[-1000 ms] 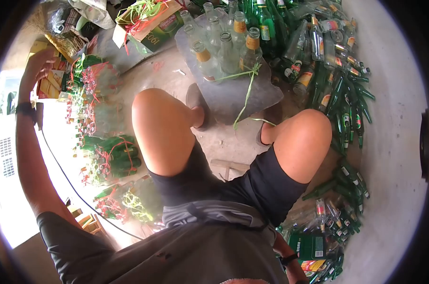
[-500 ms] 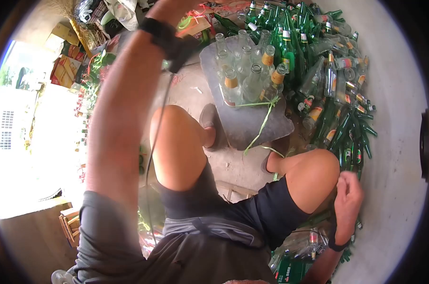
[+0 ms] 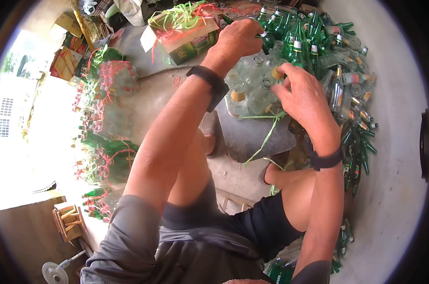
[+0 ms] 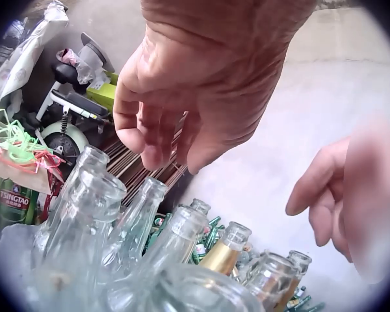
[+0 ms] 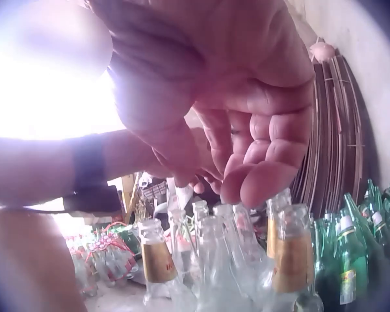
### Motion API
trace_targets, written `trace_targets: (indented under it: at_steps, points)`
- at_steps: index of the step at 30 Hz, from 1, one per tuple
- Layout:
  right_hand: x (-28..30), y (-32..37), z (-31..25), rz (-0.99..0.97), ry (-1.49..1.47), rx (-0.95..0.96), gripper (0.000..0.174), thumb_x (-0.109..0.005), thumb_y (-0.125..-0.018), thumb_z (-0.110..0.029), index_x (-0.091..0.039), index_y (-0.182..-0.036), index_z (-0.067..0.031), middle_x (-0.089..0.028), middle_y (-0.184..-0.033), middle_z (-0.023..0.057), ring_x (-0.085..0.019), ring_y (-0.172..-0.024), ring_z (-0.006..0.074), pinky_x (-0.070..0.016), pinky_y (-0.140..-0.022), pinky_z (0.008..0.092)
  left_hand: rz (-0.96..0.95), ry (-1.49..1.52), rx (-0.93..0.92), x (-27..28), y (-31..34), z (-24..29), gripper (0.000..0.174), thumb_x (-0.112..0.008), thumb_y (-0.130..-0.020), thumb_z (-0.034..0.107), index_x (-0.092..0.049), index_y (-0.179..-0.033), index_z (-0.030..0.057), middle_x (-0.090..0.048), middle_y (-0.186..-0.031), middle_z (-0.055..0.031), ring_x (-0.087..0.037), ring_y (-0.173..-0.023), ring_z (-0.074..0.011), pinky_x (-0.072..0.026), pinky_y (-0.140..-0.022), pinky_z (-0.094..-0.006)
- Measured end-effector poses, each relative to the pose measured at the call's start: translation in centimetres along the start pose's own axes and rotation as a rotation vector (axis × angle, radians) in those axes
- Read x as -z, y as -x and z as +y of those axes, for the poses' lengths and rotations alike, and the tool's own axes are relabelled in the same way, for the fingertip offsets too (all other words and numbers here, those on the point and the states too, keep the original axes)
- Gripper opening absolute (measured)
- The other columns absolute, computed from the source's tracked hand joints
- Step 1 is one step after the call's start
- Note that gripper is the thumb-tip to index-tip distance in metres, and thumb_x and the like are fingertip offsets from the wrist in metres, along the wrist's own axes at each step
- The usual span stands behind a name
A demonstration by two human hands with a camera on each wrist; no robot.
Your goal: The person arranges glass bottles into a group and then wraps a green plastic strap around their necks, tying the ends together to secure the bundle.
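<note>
A cluster of clear glass bottles [image 3: 238, 97], some with gold neck labels, stands upright on a dark grey board [image 3: 252, 139]. A light-green plastic strap [image 3: 263, 144] runs along the cluster's near base and trails over the board. My left hand [image 3: 238, 41] is over the far side of the bottles. In the left wrist view its fingers [image 4: 153, 140] hang loosely bent above the bottle mouths, holding nothing. At the right side, my right hand [image 3: 305, 97] hovers by the gold-labelled necks [image 5: 291, 260], its fingers relaxed and nothing in its grasp.
Green bottles [image 3: 297, 54] crowd the floor at the back and right, along the wall. A carton [image 3: 190, 47] of red and green strips is at the back. Tied bottle bundles [image 3: 117, 73], a small wooden stool [image 3: 68, 221] and a white fan [image 3: 55, 273] stand to the left.
My left arm has swung from the far left across to the bottles. The right hand has risen from low on the right, past the knee, to the bottle necks.
</note>
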State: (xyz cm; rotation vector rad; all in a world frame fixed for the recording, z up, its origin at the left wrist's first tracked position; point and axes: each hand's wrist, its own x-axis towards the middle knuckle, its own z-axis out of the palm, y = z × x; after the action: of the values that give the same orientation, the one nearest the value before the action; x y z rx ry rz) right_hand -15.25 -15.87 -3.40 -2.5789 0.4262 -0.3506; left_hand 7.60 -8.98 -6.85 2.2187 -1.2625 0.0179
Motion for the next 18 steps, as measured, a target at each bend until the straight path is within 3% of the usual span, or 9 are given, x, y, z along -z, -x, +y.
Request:
trace_targets:
  at_steps: [6,7,8,10,11,18]
  points:
    - [-3.7,-1.4,1.7,0.048,0.052,0.077,0.024,-0.073,-0.087,-0.018,-0.065,-0.099,0.0019,-0.07,-0.098,0.0238,-0.066,-0.096,0.0467,-0.053,-0.081,0.0529,-0.007,-0.082,-0.077,-2.7,-0.4,-1.6,0.039,-0.069,-0.08,0.02,-0.076,-0.117,0.0102,-0.075,-0.115,-0.0168,-0.07,-0.11,-0.036,-0.0551,-0.097,-0.0448]
    - [-3.6,-1.5,1.7,0.035,0.06,0.093,0.024,-0.073,-0.087,-0.018,-0.065,-0.096,0.0024,-0.07,-0.095,0.0247,-0.066,-0.093,0.0471,-0.0534,-0.08,0.0532,0.063,-0.136,-0.155,-3.3,-0.6,-2.1,0.036,-0.069,-0.083,0.02,-0.076,-0.117,0.0102,-0.077,-0.105,-0.0174,-0.075,-0.097,-0.0332,-0.058,-0.091,-0.0435]
    - [-3.7,-1.7,1.7,0.024,0.067,0.117,0.024,-0.073,-0.087,-0.019,-0.065,-0.093,0.0028,-0.07,-0.091,0.0257,-0.067,-0.091,0.0476,-0.0538,-0.079,0.0534,0.06,-0.129,-0.148,-3.6,-0.5,-2.2,0.036,-0.069,-0.083,0.02,-0.076,-0.117,0.0102,-0.077,-0.105,-0.0174,-0.075,-0.097,-0.0332,-0.058,-0.091,-0.0435]
    - [-4.2,-1.8,1.7,0.002,0.093,0.128,0.024,-0.073,-0.087,-0.019,-0.066,-0.091,0.0025,-0.07,-0.088,0.0263,-0.068,-0.088,0.0477,-0.0543,-0.077,0.0537,0.155,-0.094,-0.248,-3.7,-0.6,-2.0,0.023,-0.062,-0.083,0.012,-0.076,-0.097,0.0003,-0.075,-0.09,-0.0207,-0.073,-0.088,-0.0377,-0.0588,-0.08,-0.0473]
    - [-4.5,-1.7,1.7,-0.012,0.116,0.141,0.023,-0.073,-0.087,-0.02,-0.066,-0.09,0.0022,-0.069,-0.086,0.0269,-0.068,-0.085,0.0478,-0.0548,-0.076,0.0539,0.079,-0.101,-0.182,-3.5,-0.6,-1.5,0.025,-0.058,-0.078,0.008,-0.075,-0.094,0.001,-0.071,-0.094,-0.0268,-0.07,-0.094,-0.0436,-0.0567,-0.086,-0.0513]
    - [-7.0,-2.0,2.6,0.032,0.168,0.191,0.024,-0.076,-0.084,-0.021,-0.067,-0.09,0.0004,-0.071,-0.082,0.0251,-0.072,-0.082,0.0437,-0.058,-0.074,0.0522,0.097,-0.134,-0.199,-5.0,-0.8,-2.8,0.018,-0.058,-0.082,0.008,-0.074,-0.088,0.0011,-0.072,-0.089,-0.0251,-0.071,-0.091,-0.043,-0.0569,-0.084,-0.0514]
